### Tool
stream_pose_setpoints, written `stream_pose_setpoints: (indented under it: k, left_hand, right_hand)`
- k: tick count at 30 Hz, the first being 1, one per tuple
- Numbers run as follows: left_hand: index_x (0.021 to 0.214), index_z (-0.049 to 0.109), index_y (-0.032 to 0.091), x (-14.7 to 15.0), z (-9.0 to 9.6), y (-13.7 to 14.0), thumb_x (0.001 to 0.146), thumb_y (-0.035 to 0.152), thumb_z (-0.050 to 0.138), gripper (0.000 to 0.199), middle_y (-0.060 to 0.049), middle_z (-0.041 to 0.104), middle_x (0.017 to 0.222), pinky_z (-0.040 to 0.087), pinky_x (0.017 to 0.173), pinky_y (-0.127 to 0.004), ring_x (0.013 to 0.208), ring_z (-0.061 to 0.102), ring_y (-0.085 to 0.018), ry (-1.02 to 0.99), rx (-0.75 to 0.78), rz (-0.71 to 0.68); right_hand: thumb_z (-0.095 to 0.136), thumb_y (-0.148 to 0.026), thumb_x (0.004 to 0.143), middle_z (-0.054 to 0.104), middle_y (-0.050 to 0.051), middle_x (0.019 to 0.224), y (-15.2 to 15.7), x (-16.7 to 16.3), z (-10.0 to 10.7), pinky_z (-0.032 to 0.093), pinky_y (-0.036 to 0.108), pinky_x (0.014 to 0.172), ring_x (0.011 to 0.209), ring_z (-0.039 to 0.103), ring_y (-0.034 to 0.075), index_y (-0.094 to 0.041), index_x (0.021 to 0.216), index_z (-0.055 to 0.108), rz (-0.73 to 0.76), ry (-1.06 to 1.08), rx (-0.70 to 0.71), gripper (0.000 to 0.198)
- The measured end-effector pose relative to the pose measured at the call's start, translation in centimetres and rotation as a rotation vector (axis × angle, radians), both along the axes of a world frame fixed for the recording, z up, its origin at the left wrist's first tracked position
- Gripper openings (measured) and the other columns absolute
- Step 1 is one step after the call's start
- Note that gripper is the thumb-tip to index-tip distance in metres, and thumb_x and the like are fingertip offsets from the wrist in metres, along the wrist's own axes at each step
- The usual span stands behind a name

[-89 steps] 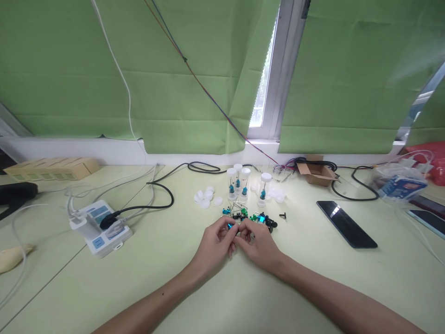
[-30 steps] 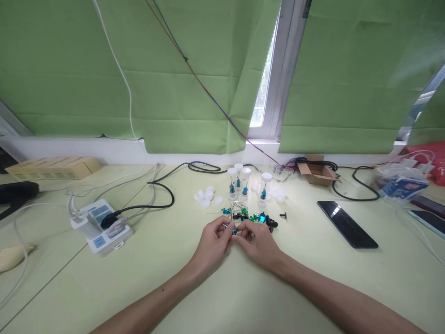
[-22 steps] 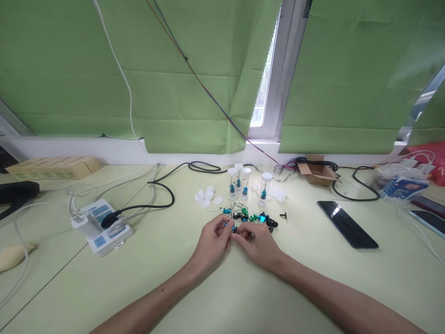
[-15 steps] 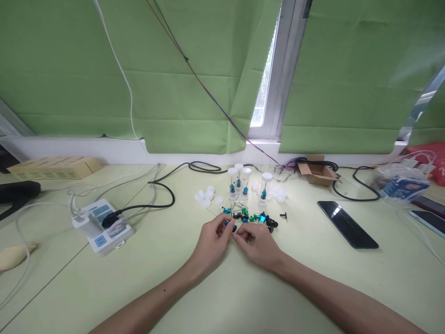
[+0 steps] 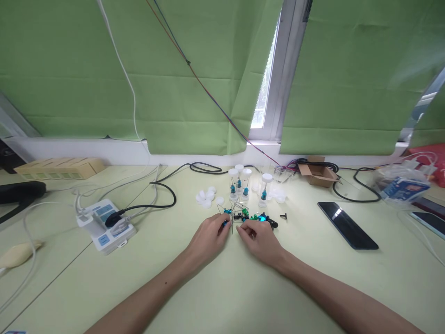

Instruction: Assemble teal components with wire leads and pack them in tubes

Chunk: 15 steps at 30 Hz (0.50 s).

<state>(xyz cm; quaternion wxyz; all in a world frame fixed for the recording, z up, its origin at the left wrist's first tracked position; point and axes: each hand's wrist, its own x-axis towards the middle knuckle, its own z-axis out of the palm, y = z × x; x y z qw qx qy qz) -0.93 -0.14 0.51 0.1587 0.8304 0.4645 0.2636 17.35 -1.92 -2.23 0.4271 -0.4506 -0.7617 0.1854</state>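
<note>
Nearest: left hand (image 5: 207, 234) is sitting low over the tabletop (image 5: 222, 297), fingers (image 5: 225, 233) pinching a small blue part (image 5: 224, 223), mostly covered. Right hand (image 5: 260, 239) is resting just beside, fingers curling inward; cannot tell if they are gripping anything. Beyond, a heap of green, blue and black parts (image 5: 245, 212) is lying among thin metal rods (image 5: 232, 227). Risk: a slipping pinch could be losing the piece there. Farther, four white-capped clear tubes (image 5: 246, 185) are standing upright; a careless reach could be toppling them.
</note>
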Motion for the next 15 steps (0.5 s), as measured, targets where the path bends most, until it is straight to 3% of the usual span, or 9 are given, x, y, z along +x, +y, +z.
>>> stream_pose_setpoints:
  k: [9, 15]
  left_hand:
    - [0.089, 0.059, 0.021, -0.49, -0.31, 0.35, 0.097, 0.028, 0.034, 0.027, -0.007, 0.064, 0.084, 0.036, 0.063, -0.029, 0.073, 0.061, -0.022, 0.214, 0.072, 0.084]
    - [0.099, 0.061, 0.022, -0.47, -0.25, 0.35, 0.097, 0.028, 0.036, 0.026, -0.007, 0.066, 0.087, 0.039, 0.065, -0.029, 0.078, 0.064, -0.023, 0.230, 0.054, 0.091]
  right_hand:
    - [0.051, -0.025, 0.091, 0.053, -0.002, 0.056, 0.33, 0.15, -0.15, 0.036, 0.024, 0.053, 0.051, 0.046, 0.012, -0.019, 0.064, 0.053, -0.022, 0.002, -0.004, 0.028]
    - [0.051, -0.025, 0.091, 0.052, -0.002, 0.055, 0.12, 0.16, -0.23, 0.035, 0.024, 0.053, 0.051, 0.045, 0.012, -0.019, 0.064, 0.054, -0.007, 0.019, -0.020, 0.027]
